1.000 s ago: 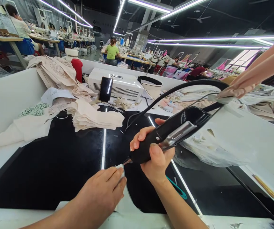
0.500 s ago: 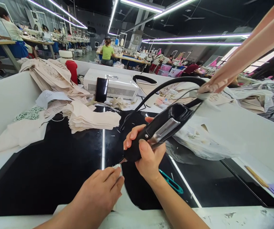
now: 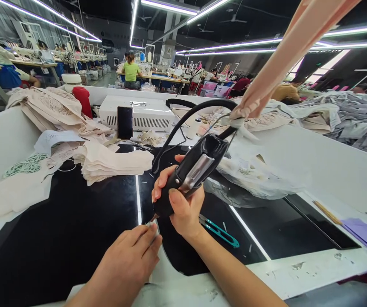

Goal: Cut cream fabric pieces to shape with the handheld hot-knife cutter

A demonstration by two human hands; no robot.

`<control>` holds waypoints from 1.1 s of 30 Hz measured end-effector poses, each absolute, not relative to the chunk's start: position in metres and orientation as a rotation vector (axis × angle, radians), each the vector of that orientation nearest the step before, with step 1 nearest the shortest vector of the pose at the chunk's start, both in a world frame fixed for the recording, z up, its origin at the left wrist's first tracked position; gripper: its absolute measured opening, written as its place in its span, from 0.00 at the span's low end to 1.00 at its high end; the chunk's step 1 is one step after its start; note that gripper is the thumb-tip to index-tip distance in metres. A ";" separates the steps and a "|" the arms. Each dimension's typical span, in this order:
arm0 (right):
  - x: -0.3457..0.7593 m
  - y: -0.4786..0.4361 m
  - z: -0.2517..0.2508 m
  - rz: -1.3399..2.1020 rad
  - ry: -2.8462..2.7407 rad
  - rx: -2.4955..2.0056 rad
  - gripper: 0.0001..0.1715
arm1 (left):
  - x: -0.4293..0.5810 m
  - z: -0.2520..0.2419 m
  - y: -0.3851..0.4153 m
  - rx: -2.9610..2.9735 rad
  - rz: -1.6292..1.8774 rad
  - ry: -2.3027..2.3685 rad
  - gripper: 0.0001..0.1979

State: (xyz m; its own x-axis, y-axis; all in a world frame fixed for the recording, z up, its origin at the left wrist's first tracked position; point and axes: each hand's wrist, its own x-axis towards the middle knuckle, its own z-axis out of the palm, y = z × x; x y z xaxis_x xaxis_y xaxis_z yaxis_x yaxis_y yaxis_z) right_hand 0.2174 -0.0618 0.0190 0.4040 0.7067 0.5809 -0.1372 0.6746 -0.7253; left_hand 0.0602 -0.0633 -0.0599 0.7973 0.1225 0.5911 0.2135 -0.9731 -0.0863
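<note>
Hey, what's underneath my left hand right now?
At the fingertips of your left hand, a pale piece peeks out near the tip of the black tool. Whatever lies beneath the palm is covered, so I can't tell.

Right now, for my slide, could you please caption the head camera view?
Right hand grips a black handheld tool, its tip close to the left hand, above a black tabletop.
</note>
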 end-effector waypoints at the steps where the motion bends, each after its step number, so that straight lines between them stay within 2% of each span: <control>1: 0.217 -0.062 0.019 0.582 -1.026 -0.648 0.26 | 0.060 -0.060 -0.063 -2.835 -0.909 -0.258 0.19; 8: 0.215 -0.060 0.021 0.581 -1.054 -0.641 0.21 | 0.061 -0.058 -0.062 -2.821 -0.940 -0.274 0.21; 11: 0.215 -0.060 0.022 0.578 -1.057 -0.661 0.22 | 0.060 -0.053 -0.062 -2.827 -0.937 -0.272 0.22; 15: 0.220 -0.064 0.030 0.539 -1.021 -0.709 0.26 | 0.053 -0.045 -0.049 -2.877 -0.795 -0.250 0.20; 21: 0.237 -0.086 0.039 0.446 -0.996 -0.770 0.24 | 0.038 -0.027 -0.012 -2.919 -0.638 -0.341 0.18; 28: 0.241 -0.108 0.032 0.462 -0.993 -0.737 0.22 | 0.042 -0.015 -0.026 -2.983 -0.848 -0.209 0.14; 33: 0.232 -0.111 0.030 0.518 -0.957 -0.727 0.25 | 0.052 -0.021 -0.050 -3.076 -0.842 -0.015 0.12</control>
